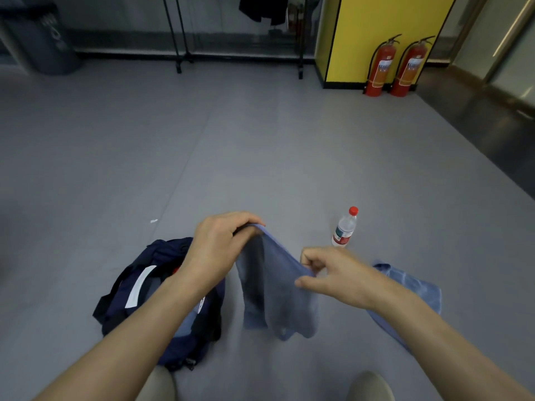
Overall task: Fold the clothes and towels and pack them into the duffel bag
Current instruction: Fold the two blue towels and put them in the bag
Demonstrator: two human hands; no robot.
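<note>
A blue-grey towel (275, 296) hangs in the air in front of me, doubled over, its lower edge above the floor. My left hand (217, 250) grips its upper left corner. My right hand (333, 273) pinches the top edge a little lower and to the right. A navy duffel bag (139, 296) with a white stripe lies open on the floor at lower left, partly under my left forearm, with fabric visible inside. A second light blue cloth (417, 287) lies on the floor at right, partly hidden by my right forearm.
A water bottle (344, 227) with a red cap stands on the grey floor just beyond my right hand. Two red fire extinguishers (393, 68) stand by a yellow wall panel at the back right. A clothes rack (240, 33) and a dark bin (43, 39) stand at the back.
</note>
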